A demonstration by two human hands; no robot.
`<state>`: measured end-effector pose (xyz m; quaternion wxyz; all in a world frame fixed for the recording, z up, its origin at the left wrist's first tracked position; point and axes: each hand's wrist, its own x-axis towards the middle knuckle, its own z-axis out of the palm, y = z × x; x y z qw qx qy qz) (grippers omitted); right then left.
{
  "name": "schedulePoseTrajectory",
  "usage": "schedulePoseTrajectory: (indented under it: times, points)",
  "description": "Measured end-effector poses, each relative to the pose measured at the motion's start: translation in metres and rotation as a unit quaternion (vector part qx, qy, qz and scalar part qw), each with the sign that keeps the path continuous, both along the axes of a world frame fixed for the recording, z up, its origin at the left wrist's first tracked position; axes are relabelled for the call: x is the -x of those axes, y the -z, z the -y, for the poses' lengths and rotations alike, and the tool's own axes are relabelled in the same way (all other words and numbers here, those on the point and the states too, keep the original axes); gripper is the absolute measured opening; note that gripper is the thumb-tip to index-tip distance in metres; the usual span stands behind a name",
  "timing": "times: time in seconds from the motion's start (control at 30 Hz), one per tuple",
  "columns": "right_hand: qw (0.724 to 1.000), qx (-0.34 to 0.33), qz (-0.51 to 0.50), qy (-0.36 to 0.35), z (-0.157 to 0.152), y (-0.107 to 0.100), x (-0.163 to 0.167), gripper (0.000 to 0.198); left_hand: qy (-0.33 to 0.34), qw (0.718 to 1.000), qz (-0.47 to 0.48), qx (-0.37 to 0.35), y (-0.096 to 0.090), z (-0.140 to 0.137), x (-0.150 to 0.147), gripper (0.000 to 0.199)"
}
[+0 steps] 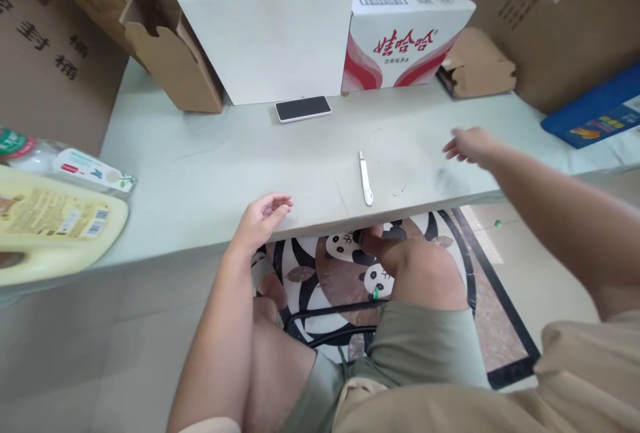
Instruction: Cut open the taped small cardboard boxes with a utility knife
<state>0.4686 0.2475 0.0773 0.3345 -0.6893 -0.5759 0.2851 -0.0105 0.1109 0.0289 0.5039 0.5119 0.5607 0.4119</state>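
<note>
On the pale table (225,153), a slim white tool that looks like a craft knife (365,180) lies near the front edge, pointing away from me. My left hand (263,220) rests at the table's front edge, left of the knife. Its fingers are loosely curled and apart, with nothing in them. Over the right side of the table is my right hand (469,145), held out with its fingers slightly bent and apart, also holding nothing. Farther back, a flat slab with a black top and white rim (303,109) lies against a white box (273,43).
White cartons, one with red lettering (400,40), line the back. An open brown box (170,53) stands left of them; a flattened brown carton (477,63) lies right. A yellow jug (60,226) sits front left, a blue package (595,113) at the right edge.
</note>
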Motion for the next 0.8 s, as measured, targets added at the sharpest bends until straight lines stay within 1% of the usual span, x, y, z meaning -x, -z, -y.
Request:
schedulePoseTrajectory:
  times: [0.07,0.1,0.13,0.2,0.27,0.33,0.4,0.47,0.5,0.53,0.6,0.63,0.67,0.73,0.8]
  points:
    - [0.996,0.068,0.063,0.010,0.018,0.022,0.046,0.031,0.005,1.000,-0.004,-0.006,-0.002,-0.001,0.002,0.036]
    - [0.990,0.092,0.102,0.008,0.027,0.027,0.070,0.030,0.005,1.000,-0.003,-0.010,-0.002,-0.001,0.002,0.035]
    - [0.980,0.114,0.164,-0.005,0.037,0.029,0.094,0.037,0.005,1.000,-0.001,-0.013,-0.003,0.000,0.002,0.034]
    - [0.948,0.150,0.270,-0.071,0.052,0.025,0.139,0.053,0.008,1.000,0.002,-0.020,-0.004,0.003,0.001,0.032]
    - [0.910,0.171,0.354,-0.135,0.063,0.017,0.174,0.059,0.017,0.999,0.005,-0.031,-0.005,0.008,0.000,0.029]
    - [0.881,0.181,0.404,-0.165,0.071,0.012,0.196,0.060,0.023,0.998,0.005,-0.051,-0.007,0.015,0.002,0.028]
    - [0.865,0.189,0.432,-0.169,0.074,0.010,0.208,0.062,0.022,0.997,0.001,-0.074,-0.010,0.022,0.007,0.027]
    - [0.851,0.196,0.457,-0.172,0.071,0.009,0.215,0.066,0.015,0.996,-0.001,-0.092,-0.013,0.029,0.014,0.026]
    - [0.845,0.196,0.464,-0.177,0.068,0.007,0.219,0.065,0.011,0.995,0.000,-0.096,-0.015,0.032,0.019,0.026]
    - [0.842,0.195,0.468,-0.186,0.064,0.006,0.224,0.059,0.009,0.995,0.001,-0.098,-0.016,0.035,0.024,0.026]
    - [0.840,0.184,0.464,-0.211,0.054,0.002,0.240,0.037,0.003,0.995,0.004,-0.098,-0.020,0.041,0.033,0.026]
    - [0.843,0.176,0.455,-0.225,0.049,0.000,0.251,0.024,0.002,0.995,0.006,-0.096,-0.022,0.044,0.037,0.027]
    - [0.850,0.167,0.441,-0.235,0.043,-0.002,0.264,0.016,-0.001,0.995,0.008,-0.095,-0.024,0.046,0.041,0.028]
    - [0.869,0.145,0.404,-0.248,0.030,-0.004,0.293,0.016,-0.008,0.995,0.016,-0.095,-0.027,0.048,0.046,0.028]
    - [0.892,0.113,0.363,-0.245,0.013,-0.007,0.326,0.015,-0.018,0.995,0.023,-0.096,-0.029,0.047,0.048,0.027]
